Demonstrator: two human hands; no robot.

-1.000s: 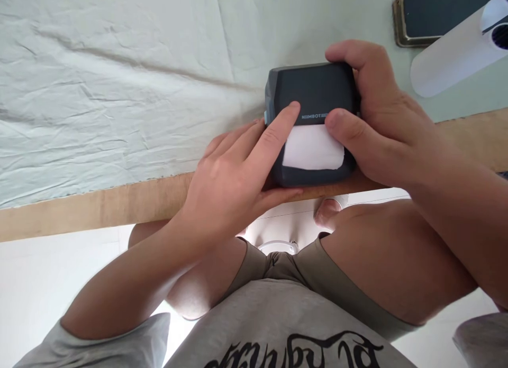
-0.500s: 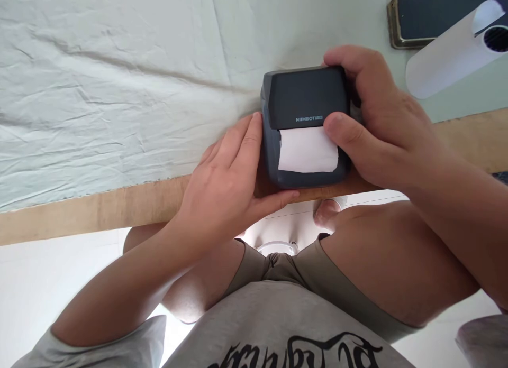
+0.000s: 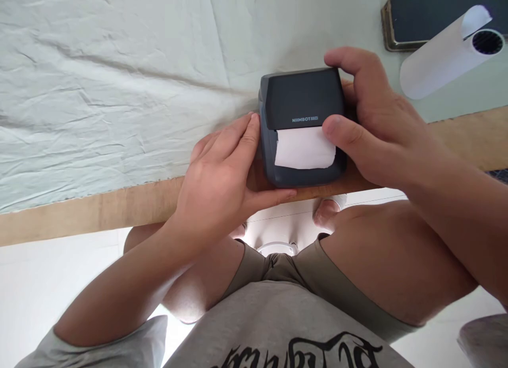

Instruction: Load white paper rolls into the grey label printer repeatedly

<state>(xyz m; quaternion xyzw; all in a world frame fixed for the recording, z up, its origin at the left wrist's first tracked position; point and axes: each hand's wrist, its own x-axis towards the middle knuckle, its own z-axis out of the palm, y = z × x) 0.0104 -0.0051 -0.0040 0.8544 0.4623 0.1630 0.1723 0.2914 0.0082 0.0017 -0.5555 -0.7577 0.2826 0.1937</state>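
A dark label printer [image 3: 304, 95] marked NIIMBOT sits at the table's front edge. A short strip of white paper [image 3: 304, 151] with a ragged end lies out of the slot over its front. My right hand [image 3: 381, 119] grips the printer's right side, thumb on the paper's upper right corner by the lid and forefinger at the back right corner. My left hand [image 3: 222, 177] is open against the left side. Its fingers are stretched along the casing, and its thumb points along the front edge below the printer. The undersides of both hands are hidden.
At the upper right, a roll of white paper [image 3: 440, 61] with a dark hollow core lies by a phone-like dark slab in a clear-edged case [image 3: 428, 16]. A wrinkled pale cloth [image 3: 119, 103] covers the table, leaving its wooden edge [image 3: 130, 201] bare.
The printer, paper roll and dark slab all sit slightly farther left in view. My left hand has shifted slightly left with its fingers bunched a little more; my right hand keeps its hold.
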